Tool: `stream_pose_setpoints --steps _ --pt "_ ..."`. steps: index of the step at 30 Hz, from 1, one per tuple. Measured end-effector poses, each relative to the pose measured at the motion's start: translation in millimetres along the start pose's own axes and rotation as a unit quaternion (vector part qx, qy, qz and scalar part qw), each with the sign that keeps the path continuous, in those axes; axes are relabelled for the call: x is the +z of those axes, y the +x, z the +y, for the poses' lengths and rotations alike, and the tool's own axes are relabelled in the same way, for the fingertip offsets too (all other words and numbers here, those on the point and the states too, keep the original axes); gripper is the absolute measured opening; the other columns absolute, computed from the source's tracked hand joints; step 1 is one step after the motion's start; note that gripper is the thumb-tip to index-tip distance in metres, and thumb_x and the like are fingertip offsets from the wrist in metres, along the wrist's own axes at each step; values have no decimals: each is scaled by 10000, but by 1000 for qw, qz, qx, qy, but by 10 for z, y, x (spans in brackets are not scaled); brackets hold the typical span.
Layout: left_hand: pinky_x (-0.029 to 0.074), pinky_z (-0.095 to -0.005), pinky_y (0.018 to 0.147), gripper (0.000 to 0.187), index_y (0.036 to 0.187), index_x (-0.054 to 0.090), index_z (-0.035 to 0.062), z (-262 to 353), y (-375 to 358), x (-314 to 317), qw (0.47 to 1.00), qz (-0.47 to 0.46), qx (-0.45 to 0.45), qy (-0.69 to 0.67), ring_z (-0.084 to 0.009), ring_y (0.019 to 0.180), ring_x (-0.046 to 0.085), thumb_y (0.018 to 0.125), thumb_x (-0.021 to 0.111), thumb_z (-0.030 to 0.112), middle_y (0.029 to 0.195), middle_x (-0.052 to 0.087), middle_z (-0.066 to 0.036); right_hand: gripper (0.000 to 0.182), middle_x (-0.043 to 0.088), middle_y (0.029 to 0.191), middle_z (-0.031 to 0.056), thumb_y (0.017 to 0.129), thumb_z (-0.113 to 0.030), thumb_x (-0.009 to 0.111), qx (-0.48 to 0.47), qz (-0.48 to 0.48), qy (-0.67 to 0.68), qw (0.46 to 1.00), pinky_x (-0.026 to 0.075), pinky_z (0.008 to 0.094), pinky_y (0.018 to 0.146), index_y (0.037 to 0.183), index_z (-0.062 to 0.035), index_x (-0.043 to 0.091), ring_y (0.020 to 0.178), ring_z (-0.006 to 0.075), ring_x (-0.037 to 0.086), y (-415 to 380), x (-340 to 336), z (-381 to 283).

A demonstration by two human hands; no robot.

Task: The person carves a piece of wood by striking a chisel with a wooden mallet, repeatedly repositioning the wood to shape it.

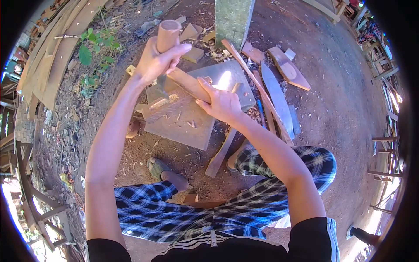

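Observation:
My left hand is closed around a thick round wooden handle, whose blunt end points up past my thumb. Below that fist a dull metal blade reaches down to the work. My right hand grips a pale wooden bar that slants up toward my left hand. Whether bar and handle are joined is hidden behind the fingers. Beneath both hands lies a broad wooden block, with a rough, freshly chipped strip along its far edge and loose shavings on top.
A grey slab lies under the block. To the right are a machete-like blade, a long wooden strip and a wooden plane-like piece. A concrete post stands ahead. Offcuts, leafy plants and stacked boards are at left.

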State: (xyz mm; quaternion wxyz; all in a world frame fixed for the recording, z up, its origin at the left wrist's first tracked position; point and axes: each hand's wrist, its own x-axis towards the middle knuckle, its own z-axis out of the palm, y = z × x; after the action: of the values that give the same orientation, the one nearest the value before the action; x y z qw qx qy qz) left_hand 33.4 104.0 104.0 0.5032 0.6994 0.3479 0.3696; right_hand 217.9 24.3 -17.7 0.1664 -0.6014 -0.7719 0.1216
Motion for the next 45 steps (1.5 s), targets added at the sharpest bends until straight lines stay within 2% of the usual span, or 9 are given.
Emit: stream_pose_setpoints --steps 6,25,27,31,36,38,39,41,45 --pt "428 -240 481 351 767 628 46 -178 -16 118 987 124 34 91 -63 532 540 799 756 371 609 586 4 689 693 814 159 810 -442 664 -5 16 6 1000 555 419 627 1410 -211 418 706 321 687 1 24 -3" --pt "499 -283 627 337 895 666 16 -261 -46 418 966 154 129 165 -106 700 613 806 763 326 768 658 -36 713 699 927 171 807 -447 677 24 -27 33 999 554 414 714 1415 -192 405 827 309 694 56 -55 2" --pt "526 -304 662 363 937 682 21 -235 -13 443 967 148 127 166 -143 723 654 793 761 345 811 686 -81 713 689 992 149 809 -505 674 156 -103 321 928 523 364 773 1381 -137 459 933 230 664 231 -16 210" --pt "549 -332 675 384 939 694 -1 -309 55 432 972 136 90 171 -199 710 697 762 745 336 790 705 -152 566 611 873 50 848 -522 650 186 61 369 909 456 294 654 1120 -25 640 766 119 551 300 -863 96" --pt "537 -351 660 358 918 687 -1 -318 175 449 976 100 79 178 -260 701 701 723 722 297 762 690 -181 671 526 795 -21 914 -422 611 8 290 456 842 364 188 474 1409 -24 394 578 39 467 34 -1841 -166" --pt "516 -338 647 329 889 670 -7 -317 186 477 975 104 89 174 -202 678 657 742 719 283 737 669 -143 684 530 816 -11 909 -399 615 -102 415 290 856 370 195 485 1416 -4 379 579 38 462 5 -1688 -157" --pt "494 -325 634 306 859 653 -14 -331 197 485 974 105 98 173 -145 655 613 761 717 269 712 649 -106 684 530 816 -11 909 -399 615 -104 416 289 856 370 195 485 1416 -4 379 579 38 462 -77 -1586 -127" --pt "494 -325 633 305 853 654 -14 -356 215 470 972 110 96 182 -152 651 618 757 719 269 711 651 -114 691 533 820 6 908 -422 598 96 105 402 905 370 204 495 1418 -11 380 596 41 473 -303 -1416 -101" --pt "499 -341 633 312 840 657 -12 -417 236 494 975 116 79 175 -185 641 637 745 723 278 722 664 -139 668 518 765 -9 925 -428 564 150 197 385 889 312 209 430 1423 -22 384 548 42 437 -486 -1712 18"
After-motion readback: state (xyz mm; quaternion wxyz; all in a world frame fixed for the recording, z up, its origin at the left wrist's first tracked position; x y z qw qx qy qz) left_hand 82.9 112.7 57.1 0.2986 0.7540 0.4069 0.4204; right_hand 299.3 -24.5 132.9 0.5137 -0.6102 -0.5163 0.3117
